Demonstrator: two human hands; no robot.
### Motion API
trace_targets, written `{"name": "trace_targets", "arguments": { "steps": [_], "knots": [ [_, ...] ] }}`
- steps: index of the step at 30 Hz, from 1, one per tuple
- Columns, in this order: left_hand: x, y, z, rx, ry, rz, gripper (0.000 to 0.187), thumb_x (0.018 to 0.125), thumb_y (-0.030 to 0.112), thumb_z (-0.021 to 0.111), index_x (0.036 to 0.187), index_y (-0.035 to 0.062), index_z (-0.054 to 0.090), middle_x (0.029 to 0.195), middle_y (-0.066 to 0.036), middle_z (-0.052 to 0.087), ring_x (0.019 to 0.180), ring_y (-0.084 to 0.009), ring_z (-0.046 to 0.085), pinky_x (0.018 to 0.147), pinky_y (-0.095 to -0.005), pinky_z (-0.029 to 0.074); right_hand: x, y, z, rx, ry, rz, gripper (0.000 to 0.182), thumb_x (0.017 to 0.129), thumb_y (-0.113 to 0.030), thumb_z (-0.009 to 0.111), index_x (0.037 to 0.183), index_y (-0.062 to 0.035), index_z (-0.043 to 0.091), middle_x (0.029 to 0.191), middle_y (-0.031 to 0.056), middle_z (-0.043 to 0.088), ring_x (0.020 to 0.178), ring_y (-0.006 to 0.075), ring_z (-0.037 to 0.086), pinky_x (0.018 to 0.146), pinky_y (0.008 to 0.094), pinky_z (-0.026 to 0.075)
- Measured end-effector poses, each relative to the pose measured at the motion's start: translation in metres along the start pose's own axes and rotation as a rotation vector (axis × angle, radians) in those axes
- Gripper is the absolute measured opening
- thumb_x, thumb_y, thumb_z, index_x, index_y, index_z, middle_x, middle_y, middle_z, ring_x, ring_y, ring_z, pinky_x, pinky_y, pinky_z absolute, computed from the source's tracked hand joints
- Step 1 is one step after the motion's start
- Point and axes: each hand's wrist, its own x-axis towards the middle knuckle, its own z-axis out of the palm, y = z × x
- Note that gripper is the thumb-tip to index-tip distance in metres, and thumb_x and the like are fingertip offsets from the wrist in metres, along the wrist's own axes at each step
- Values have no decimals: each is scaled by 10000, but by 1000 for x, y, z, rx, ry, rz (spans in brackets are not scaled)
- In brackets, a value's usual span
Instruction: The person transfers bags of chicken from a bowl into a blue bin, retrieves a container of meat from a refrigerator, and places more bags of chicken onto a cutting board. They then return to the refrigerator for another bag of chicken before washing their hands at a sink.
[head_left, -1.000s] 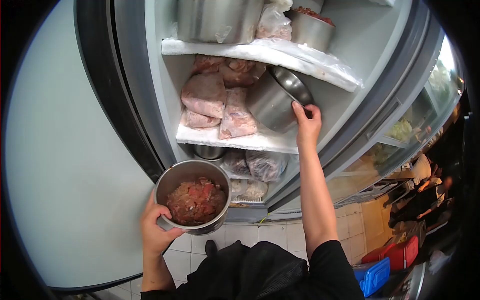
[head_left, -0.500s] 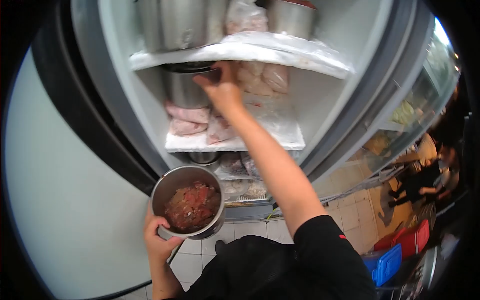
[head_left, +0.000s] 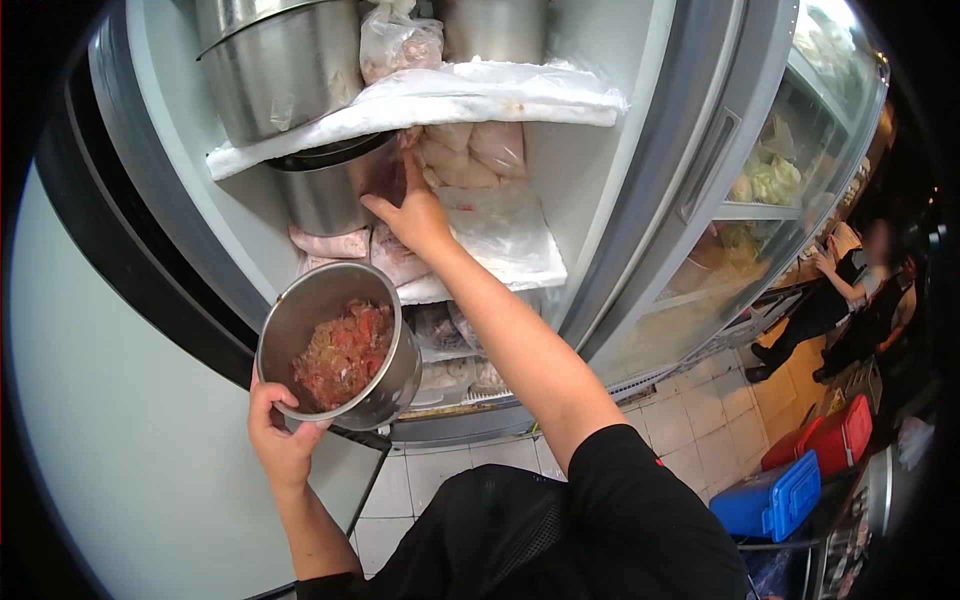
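Note:
My left hand (head_left: 283, 432) grips the rim and side of a steel pot (head_left: 402, 372), which is tilted toward me and holds chopped reddish meat (head_left: 345, 357). On the middle freezer shelf stands a second steel pot (head_left: 328, 192) with a dark opening. My right hand (head_left: 415, 208) is against its right side, thumb in front and fingers reaching back, fingertips partly hidden. Bagged pale meat (head_left: 470, 153) lies just right of that hand. Pink packages (head_left: 335, 243) are below the second pot.
A frosted upper shelf (head_left: 430, 100) bears large steel pots (head_left: 285, 75) and a bag (head_left: 400, 45). The open door (head_left: 130, 400) is at left. At right are a glass-fronted fridge (head_left: 720, 260), a blue bin (head_left: 770, 500), a red bin (head_left: 830, 440) and people (head_left: 840, 300) standing farther off.
The view has shifted, showing more of the right side. My right hand has moved from the second pot's rim down to its side. The meat pot is still in my left hand.

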Motion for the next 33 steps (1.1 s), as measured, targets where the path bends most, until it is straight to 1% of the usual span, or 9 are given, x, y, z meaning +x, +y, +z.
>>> {"name": "trace_targets", "arguments": {
  "steps": [5, 11, 15, 17, 21, 26, 29, 31, 33],
  "knots": [
    [3, 1, 3, 8, -8, 11, 362, 589, 150, 770, 765, 92, 459, 1300, -194, 437, 1178, -292, 435, 988, -351, 301, -8, 0, -8, 25, -54, 38, 810, 743, -304, 714, 1353, 40, 308, 1317, 293, 415, 1219, 385, 435, 996, 378, 374],
    [4, -1, 13, 37, -147, 130, 393, 538, 173, 808, 711, 89, 464, 1368, -286, 366, 1239, -371, 411, 1007, -401, 307, -61, -24, -66, 346, -112, 50, 559, 852, -189, 633, 1320, 4, 397, 1274, 207, 493, 1187, 259, 491, 980, 364, 401],
    [1, -11, 23, 50, -167, 93, 404, 530, 209, 819, 708, 76, 481, 1368, -305, 359, 1238, -379, 423, 1003, -406, 320, -124, -54, -127, 238, -573, 98, 606, 822, -247, 672, 1337, -64, 410, 1336, 204, 430, 1244, 315, 424, 997, 390, 380],
    [-3, -8, 32, 63, -209, 103, 410, 531, 226, 824, 712, 69, 491, 1360, -309, 366, 1240, -379, 423, 1000, -400, 325, -152, -70, -143, -19, -690, -181, 624, 779, -301, 716, 1295, -76, 448, 1359, 224, 384, 1280, 360, 360, 1029, 397, 334],
    [-1, 13, 57, 46, -320, 75, 417, 559, 284, 828, 703, 56, 510, 1346, -320, 377, 1241, -374, 429, 998, -402, 336, -188, -75, -159, 77, -549, 47, 513, 644, -280, 821, 981, -67, 497, 1360, 258, 357, 1313, 410, 294, 1053, 388, 273],
    [29, 68, 74, -171, -335, 310, 466, 618, 288, 802, 915, 44, 537, 1382, -294, 342, 1266, -359, 397, 1026, -418, 305, -160, -123, -203, 77, -240, -178, 470, 537, -224, 871, 815, -77, 523, 1366, 369, 300, 1346, 422, 245, 1059, 394, 250],
    [45, 112, 81, -453, -160, 444, 704, 691, 306, 770, 1245, 42, 424, 1415, -259, 306, 1285, -341, 367, 1050, -429, 287, -120, -163, -226, 345, -103, -332, 463, 576, -200, 851, 858, -92, 500, 1367, 298, 350, 1296, 329, 354, 1054, 383, 263],
    [53, 114, 69, -345, -132, 580, 721, 732, 302, 743, 1296, 36, 381, 1414, -241, 312, 1264, -319, 393, 1040, -431, 314, -90, -193, -242, 325, -64, -398, 462, 606, -178, 831, 891, -90, 477, 1314, 241, 405, 1227, 258, 410, 1029, 372, 302],
    [47, 102, 64, -359, -130, 414, 698, 746, 301, 728, 1288, 23, 387, 1408, -216, 332, 1233, -297, 426, 1021, -417, 337, -59, -220, -247, 221, 58, -413, 449, 642, -175, 812, 908, -77, 462, 1135, 157, 526, 1065, 206, 518, 918, 334, 407]
  ]
}}
